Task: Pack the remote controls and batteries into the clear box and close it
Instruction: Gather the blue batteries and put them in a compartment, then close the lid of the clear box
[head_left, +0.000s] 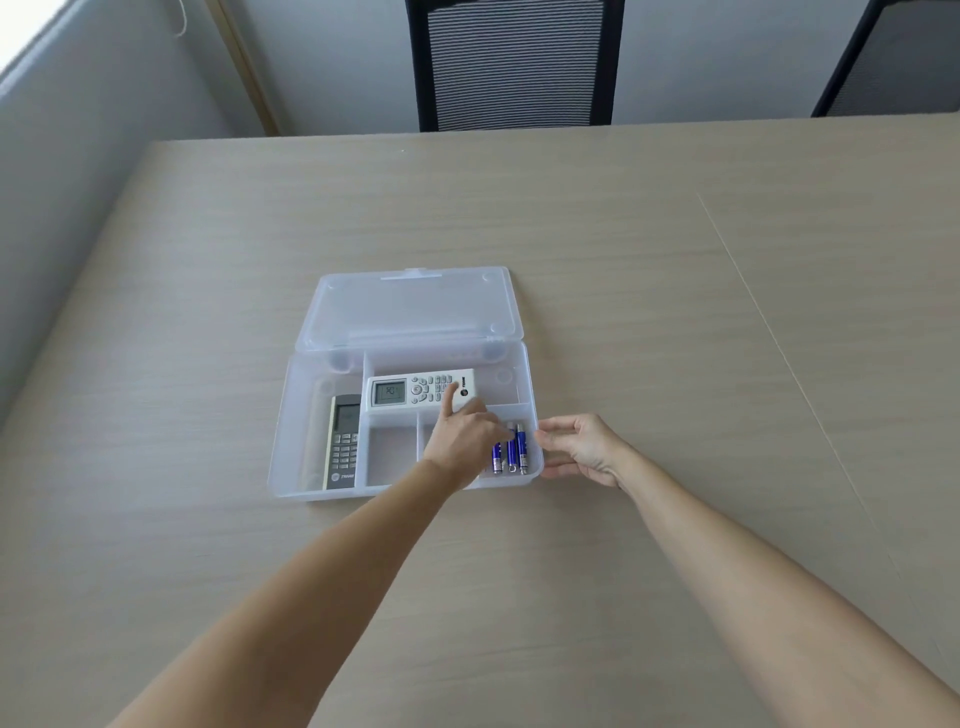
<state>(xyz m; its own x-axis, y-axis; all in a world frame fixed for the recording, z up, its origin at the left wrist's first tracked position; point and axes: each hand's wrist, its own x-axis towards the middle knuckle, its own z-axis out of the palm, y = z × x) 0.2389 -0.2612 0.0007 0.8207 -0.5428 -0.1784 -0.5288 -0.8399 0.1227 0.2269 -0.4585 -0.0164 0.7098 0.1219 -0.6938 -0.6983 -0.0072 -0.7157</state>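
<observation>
- The clear box (291, 415) lies open on the table (675, 312), with its lid (410, 306) folded back flat on the far side.
- A white remote control (410, 392) lies crosswise in the far compartment of the box.
- A grey remote control (343, 441) lies lengthwise in the left compartment.
- Blue batteries (514, 452) lie side by side in the near right compartment.
- The left hand (462, 441) is over the box; its index finger points to the white remote control, the other fingers are curled, holding nothing I can see.
- The right hand (582, 447) is just beside the right wall of the box, fingers loosely open and empty.
- Two dark chairs (514, 62) stand behind the table.
</observation>
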